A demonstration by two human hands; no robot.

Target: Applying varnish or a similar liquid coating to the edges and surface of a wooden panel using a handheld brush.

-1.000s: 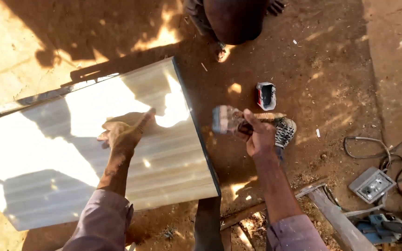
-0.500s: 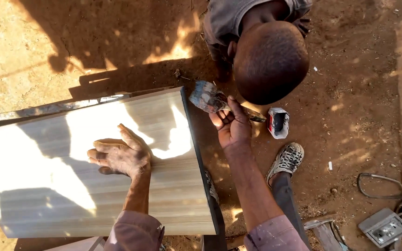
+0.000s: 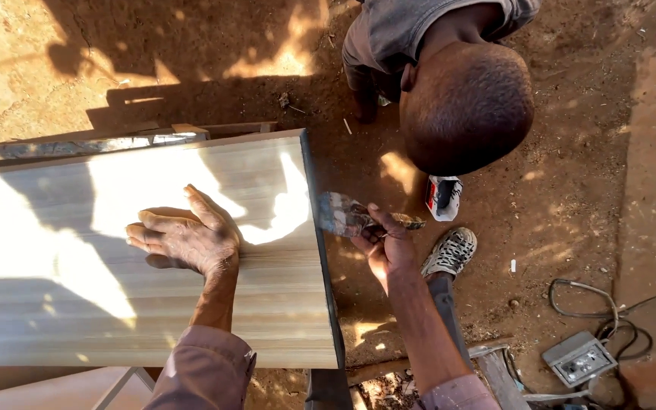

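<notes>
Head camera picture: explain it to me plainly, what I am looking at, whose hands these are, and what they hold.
The camera sits on a person's head and looks down at that person's own two bare hands. The left hand lies flat on a pale wood-grain panel with a dark edge. The right hand holds a worn paintbrush just beside that edge. Below is bare dirt ground with a small can, the person's shoe, and a grey power box with cables. Another person crouches nearby.

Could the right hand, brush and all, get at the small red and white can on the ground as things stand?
Probably yes. The right hand grips a paintbrush beside the board's edge, and the can sits on open dirt just beyond it. The other person's head hangs close above, which could crowd the move.
</notes>
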